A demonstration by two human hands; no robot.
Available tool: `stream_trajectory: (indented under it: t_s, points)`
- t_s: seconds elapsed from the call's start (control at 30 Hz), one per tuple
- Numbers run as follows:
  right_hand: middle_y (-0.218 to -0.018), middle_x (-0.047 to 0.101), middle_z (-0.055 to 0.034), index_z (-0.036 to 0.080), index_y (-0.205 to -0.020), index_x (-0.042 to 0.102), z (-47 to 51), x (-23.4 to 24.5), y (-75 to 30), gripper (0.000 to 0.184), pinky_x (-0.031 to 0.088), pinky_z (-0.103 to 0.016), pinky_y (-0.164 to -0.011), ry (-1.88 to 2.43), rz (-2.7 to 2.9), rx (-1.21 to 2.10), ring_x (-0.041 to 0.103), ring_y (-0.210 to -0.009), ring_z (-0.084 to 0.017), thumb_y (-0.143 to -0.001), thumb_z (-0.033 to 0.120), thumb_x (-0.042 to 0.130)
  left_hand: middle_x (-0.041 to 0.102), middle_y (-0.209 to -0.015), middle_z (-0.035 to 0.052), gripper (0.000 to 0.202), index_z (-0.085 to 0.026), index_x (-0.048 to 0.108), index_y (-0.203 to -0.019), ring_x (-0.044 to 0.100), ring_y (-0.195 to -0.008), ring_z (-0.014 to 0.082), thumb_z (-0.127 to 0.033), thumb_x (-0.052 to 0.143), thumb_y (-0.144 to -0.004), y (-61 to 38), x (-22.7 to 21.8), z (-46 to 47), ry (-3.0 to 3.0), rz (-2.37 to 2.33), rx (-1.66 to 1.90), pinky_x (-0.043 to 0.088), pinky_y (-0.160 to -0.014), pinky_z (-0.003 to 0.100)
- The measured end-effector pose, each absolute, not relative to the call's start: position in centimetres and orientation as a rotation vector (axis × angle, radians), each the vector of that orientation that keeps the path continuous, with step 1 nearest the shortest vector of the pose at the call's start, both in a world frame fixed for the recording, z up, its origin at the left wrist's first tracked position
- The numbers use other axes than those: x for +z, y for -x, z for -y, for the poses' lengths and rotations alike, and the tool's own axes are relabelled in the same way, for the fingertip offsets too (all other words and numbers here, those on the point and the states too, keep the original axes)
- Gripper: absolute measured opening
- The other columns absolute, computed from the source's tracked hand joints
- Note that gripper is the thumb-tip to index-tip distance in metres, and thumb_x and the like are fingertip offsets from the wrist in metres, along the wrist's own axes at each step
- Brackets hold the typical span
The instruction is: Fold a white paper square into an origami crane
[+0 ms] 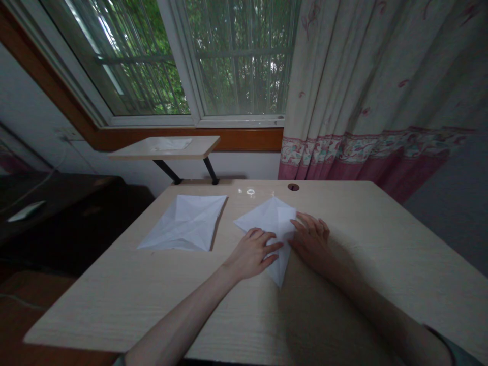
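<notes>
A white sheet folded into a kite-like shape (269, 219) lies near the middle of a light wooden table (152, 295). My left hand (254, 252) rests on its left half, fingers stretched and pressing flat. Beside it, my right hand (311, 238) presses on the sheet's right edge, fingers spread flat. Neither hand grips anything. A second creased white sheet (186, 222) lies open and flat on the table to the left, away from both hands.
A cable hole (293, 187) sits at the table's far edge. Behind stands a small raised shelf (168, 147) with paper on it, under a window. A patterned curtain (366, 101) hangs at the right. Dark furniture (57, 213) stands to the left.
</notes>
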State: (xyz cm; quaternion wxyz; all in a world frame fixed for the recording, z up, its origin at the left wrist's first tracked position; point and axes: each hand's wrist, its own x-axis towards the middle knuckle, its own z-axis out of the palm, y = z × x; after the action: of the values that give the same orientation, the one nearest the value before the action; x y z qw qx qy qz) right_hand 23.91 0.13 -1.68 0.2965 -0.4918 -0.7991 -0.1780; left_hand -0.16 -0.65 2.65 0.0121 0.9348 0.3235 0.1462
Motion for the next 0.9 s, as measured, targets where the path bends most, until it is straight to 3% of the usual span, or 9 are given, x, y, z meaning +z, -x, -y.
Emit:
stream_trajectory:
  t_s: [0.23,0.6,0.77,0.9]
  points:
    - [-0.138,0.053,-0.0167,0.02,-0.13,0.051,-0.2,-1.8,-23.9,0.038,0.023,-0.054,-0.111,1.332,2.106,-0.516,0.044,-0.129,-0.032,-0.094,0.032,0.054,0.059,-0.132,0.0044,0.033,-0.031,0.064,-0.126,0.054,-0.116,0.0255,-0.043,0.048,-0.099,0.2,2.5,0.5,-2.918,-1.04,0.42,0.042,-0.1,0.044]
    - [-0.134,0.056,-0.0154,0.021,-0.131,0.05,-0.6,-2.4,-23.8,0.043,0.02,-0.05,-0.112,1.407,2.003,-0.569,0.045,-0.127,-0.03,-0.092,0.037,0.057,0.057,-0.14,0.0071,0.036,-0.029,0.064,-0.127,0.056,-0.126,0.0234,-0.044,0.048,-0.099,0.2,1.4,0.4,-2.911,-1.122,0.421,0.037,-0.113,0.044]
    - [-0.118,0.062,-0.0136,0.02,-0.104,0.061,-0.6,-2.3,-24.2,0.016,0.024,-0.049,-0.109,1.373,2.048,-0.511,0.048,-0.12,-0.029,-0.094,0.029,0.053,0.058,-0.139,0.006,0.034,-0.029,0.064,-0.126,0.056,-0.126,0.0231,-0.042,0.049,-0.099,0.3,1.4,0.3,-2.896,-1.162,0.447,0.038,-0.113,0.044]
    - [-0.104,0.063,-0.0118,0.019,-0.091,0.063,-0.7,-2.1,-24.5,0.015,0.029,-0.049,-0.104,1.379,2.132,-0.461,0.052,-0.109,-0.028,-0.094,0.024,0.049,0.058,-0.14,0.0054,0.035,-0.028,0.064,-0.127,0.056,-0.127,0.0236,-0.041,0.051,-0.098,0.4,1.5,0.2,-2.9,-1.127,0.444,0.037,-0.113,0.045]
